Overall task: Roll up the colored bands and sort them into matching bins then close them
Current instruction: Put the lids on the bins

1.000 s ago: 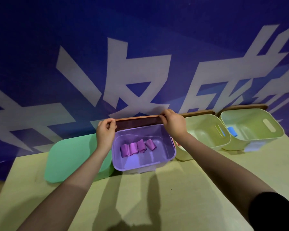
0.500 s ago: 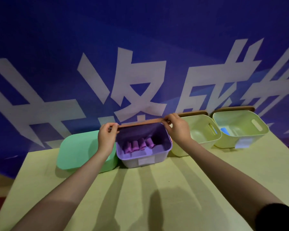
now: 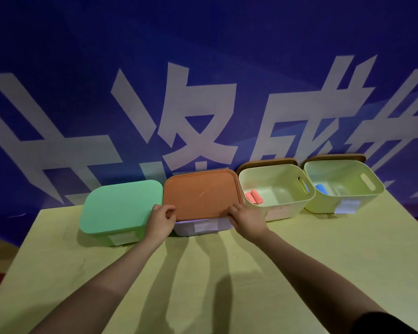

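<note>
— What lies nearest?

— Bare desk (image 3: 227,285), a flat yellow-green top crossed by arm shadows, with open room from the front edge up to the bins.

— And the hands?

— Both are at the near edge of the brown lid (image 3: 200,194). The left hand (image 3: 159,221) pinches its near-left corner with curled fingers; the right hand (image 3: 247,219) grips the near-right corner. The lid is a ribbed, round-cornered slab lying flat over the purple bin (image 3: 200,228), of which only the front wall and a white label show.

— Its neighbours?

— The green bin (image 3: 121,208), smooth lid on, sits just beside it on the left. On the right an open pale bin (image 3: 275,203) holds pink rolls (image 3: 253,197); the far bin (image 3: 343,196) holds a blue roll (image 3: 321,189).

— Behind?

— Brown lids stand behind the two open bins, then a blue wall (image 3: 203,68) with large white characters.
</note>
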The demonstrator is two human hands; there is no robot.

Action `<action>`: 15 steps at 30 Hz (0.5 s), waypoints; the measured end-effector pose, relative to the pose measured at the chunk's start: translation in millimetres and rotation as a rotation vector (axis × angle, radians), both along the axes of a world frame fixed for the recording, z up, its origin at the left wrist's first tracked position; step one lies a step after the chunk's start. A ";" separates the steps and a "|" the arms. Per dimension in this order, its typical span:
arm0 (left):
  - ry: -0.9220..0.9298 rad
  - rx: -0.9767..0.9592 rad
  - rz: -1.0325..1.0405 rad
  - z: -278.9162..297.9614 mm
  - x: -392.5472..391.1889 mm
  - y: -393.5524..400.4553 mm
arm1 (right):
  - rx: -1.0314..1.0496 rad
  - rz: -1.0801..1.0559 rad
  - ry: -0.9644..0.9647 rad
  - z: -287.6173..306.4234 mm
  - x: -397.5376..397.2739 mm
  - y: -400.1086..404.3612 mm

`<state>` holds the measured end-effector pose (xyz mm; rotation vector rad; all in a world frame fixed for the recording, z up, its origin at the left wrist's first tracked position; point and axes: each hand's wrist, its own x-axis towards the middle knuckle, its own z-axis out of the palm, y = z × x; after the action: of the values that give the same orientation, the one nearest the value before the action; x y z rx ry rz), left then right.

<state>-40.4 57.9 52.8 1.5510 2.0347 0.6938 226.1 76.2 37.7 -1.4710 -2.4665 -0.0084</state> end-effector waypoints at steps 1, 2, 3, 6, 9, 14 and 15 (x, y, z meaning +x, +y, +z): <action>0.022 -0.002 0.001 -0.4 0.9 -0.3 | 0.009 0.004 0.021 0.8 -0.7 -0.1; 0.043 0.004 0.007 0.0 1.4 -0.2 | 0.019 0.010 0.048 2.6 -1.1 0.7; 0.062 0.019 0.016 1.2 1.8 0.7 | 0.020 0.007 0.075 5.5 -1.5 2.2; 0.114 0.086 0.022 6.9 1.7 7.7 | -0.001 -0.057 0.153 12.5 -1.7 16.9; 0.180 0.137 -0.006 10.5 1.8 22.7 | -0.048 -0.122 0.117 20.5 -4.9 39.7; 0.263 0.051 -0.116 7.0 10.8 47.0 | -0.207 -0.164 0.001 16.7 -22.0 67.5; 0.275 0.042 -0.124 4.4 11.4 49.6 | -0.226 -0.163 -0.031 14.0 -25.9 71.0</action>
<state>-29.0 107.5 57.2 1.8671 2.1040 0.5018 200.2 147.1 51.7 -1.7740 -2.4289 0.2252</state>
